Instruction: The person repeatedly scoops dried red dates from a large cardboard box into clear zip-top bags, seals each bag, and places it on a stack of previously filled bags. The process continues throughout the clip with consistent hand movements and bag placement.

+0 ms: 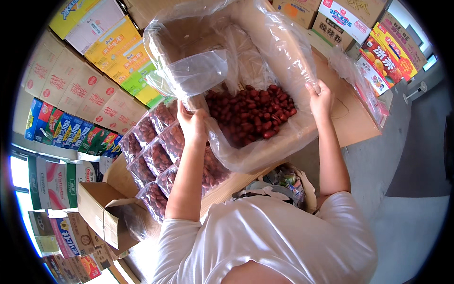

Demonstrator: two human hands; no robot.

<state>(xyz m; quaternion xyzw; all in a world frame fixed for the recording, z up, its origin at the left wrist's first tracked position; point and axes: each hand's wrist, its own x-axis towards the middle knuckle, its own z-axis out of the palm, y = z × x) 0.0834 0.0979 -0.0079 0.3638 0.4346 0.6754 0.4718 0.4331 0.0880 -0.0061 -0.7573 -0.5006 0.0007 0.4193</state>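
A large cardboard box [288,42], lined with a clear plastic bag [201,73], is tilted in front of me. Dark red dried dates [255,113] lie heaped at its near end, and much of its far end shows only liner. My left hand [193,124] is closed on the box's left edge, over the plastic. On the opposite edge, my right hand [321,98] grips the rim with the thumb on top. Rows of clear bags packed with dates [158,155] lie on the wooden table [220,193], left of and partly under the box.
Stacked cartons [75,87] line the left side. An open small box [106,213] with plastic inside sits at the lower left. More cartons [340,23] stand at the far right, near a flat cardboard piece [352,125]. A bag of wrappers [291,182] is below the table edge.
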